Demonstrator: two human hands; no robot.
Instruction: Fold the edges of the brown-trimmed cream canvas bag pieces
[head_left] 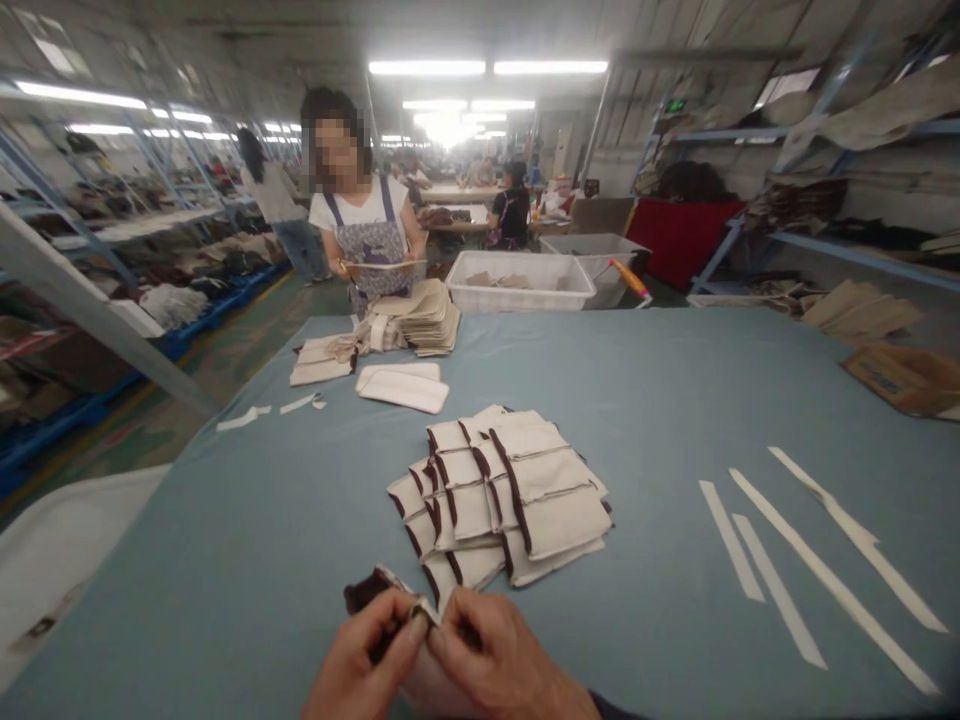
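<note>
Both my hands pinch a cream fabric piece with dark brown trim [365,590] near the table's front edge. My left hand [369,655] grips its edge between thumb and fingers. Right beside it, my right hand [495,650] is closed on the same edge, the thumbs almost touching. Most of the piece lies hidden under my hands. Just beyond them is a spread pile of cream fabric pieces [555,470] with dark brown edges and cross seams, overlapping each other.
Several pale strips [825,570] lie at the right on the blue-green table cover [645,400]. White oblong pieces [405,388] and a stack of beige pieces [431,325] are at the far left. A co-worker [367,220] stands behind them. White bins [521,290] stand beyond the far edge.
</note>
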